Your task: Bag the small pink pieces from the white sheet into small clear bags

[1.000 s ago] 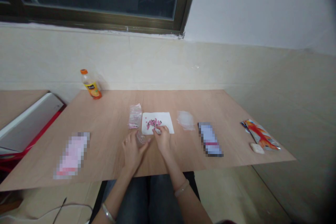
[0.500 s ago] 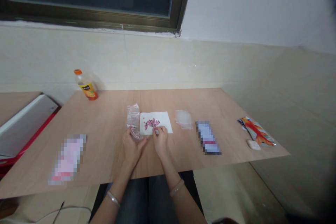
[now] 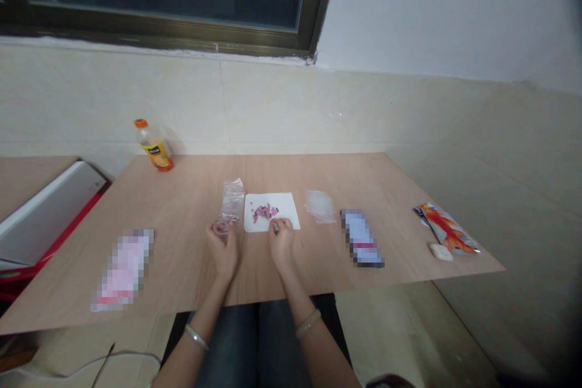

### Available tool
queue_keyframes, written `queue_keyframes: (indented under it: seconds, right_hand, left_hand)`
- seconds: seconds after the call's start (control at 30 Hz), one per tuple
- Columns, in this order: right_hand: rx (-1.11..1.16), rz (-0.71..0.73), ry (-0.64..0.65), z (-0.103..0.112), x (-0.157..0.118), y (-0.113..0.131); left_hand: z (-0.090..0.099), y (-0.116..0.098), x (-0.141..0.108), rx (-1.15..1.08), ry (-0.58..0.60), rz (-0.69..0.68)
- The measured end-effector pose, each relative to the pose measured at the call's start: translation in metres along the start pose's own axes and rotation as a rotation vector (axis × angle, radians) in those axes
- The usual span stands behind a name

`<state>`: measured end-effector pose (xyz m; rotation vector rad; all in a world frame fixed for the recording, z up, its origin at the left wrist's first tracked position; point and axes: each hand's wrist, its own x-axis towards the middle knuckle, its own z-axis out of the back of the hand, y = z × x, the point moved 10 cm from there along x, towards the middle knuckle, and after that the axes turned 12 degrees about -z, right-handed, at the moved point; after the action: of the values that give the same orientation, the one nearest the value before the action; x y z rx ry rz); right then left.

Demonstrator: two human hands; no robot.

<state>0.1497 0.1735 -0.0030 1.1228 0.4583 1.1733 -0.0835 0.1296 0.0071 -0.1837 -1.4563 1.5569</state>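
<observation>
Clear plastic (image 3: 221, 228) in left grip (image 3: 224, 248), right grip (image 3: 282, 242) pinched

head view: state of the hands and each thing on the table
small clear container, held, lid unclear
left hand, closed around container
right hand, fingers curled, grip unclear
pink and dark pieces, loose, scattered
white paper, flat
left plastic bags, stacked flat
right plastic bags, flat
orange drink bottle, capped, upright
pink phone-like slab, flat, pixelated
right phone, flat, pixelated
orange packet, flat
white block, beside packet

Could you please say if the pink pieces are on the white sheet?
On it: the pink pieces lie clustered, with bare white sheet around them.
</observation>
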Motion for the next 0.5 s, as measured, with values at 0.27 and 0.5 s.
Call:
queue_keyframes:
  seconds: [0.27,0.5]
  right_hand:
    - [0.095,-0.068,-0.054,0.012,0.002,-0.008]
    - [0.137,-0.097,-0.058,0.016,0.002,-0.013]
  left_hand:
    - [-0.005,0.011,-0.001,-0.106,0.026,0.111]
    - [-0.006,0.015,-0.002,-0.078,0.051,0.111]
